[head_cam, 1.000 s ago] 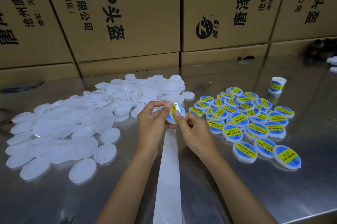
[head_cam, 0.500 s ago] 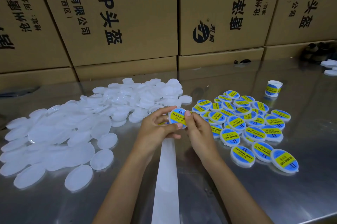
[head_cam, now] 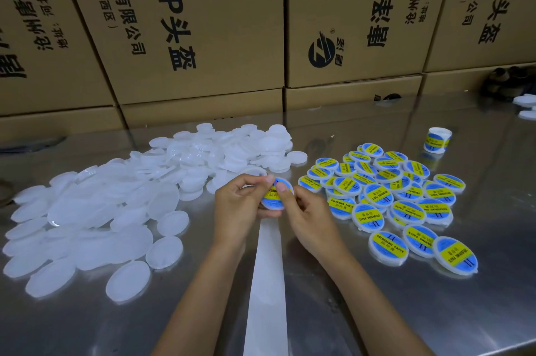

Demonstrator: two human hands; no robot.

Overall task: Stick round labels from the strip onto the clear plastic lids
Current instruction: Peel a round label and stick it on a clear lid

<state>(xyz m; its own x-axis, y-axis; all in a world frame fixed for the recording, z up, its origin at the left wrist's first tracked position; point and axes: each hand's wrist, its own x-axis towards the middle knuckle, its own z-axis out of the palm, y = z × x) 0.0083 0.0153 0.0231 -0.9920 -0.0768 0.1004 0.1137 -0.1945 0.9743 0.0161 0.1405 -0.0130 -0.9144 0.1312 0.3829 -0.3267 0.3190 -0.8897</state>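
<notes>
Showing blue-yellow label: held lid (head_cam: 275,196)

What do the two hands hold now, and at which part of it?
Both hold one labelled lid: the left hand grips its left edge, and the right hand pinches its upper right edge, thumb on the label.

both hands (head_cam: 275,210) together, fingers pinched
</notes>
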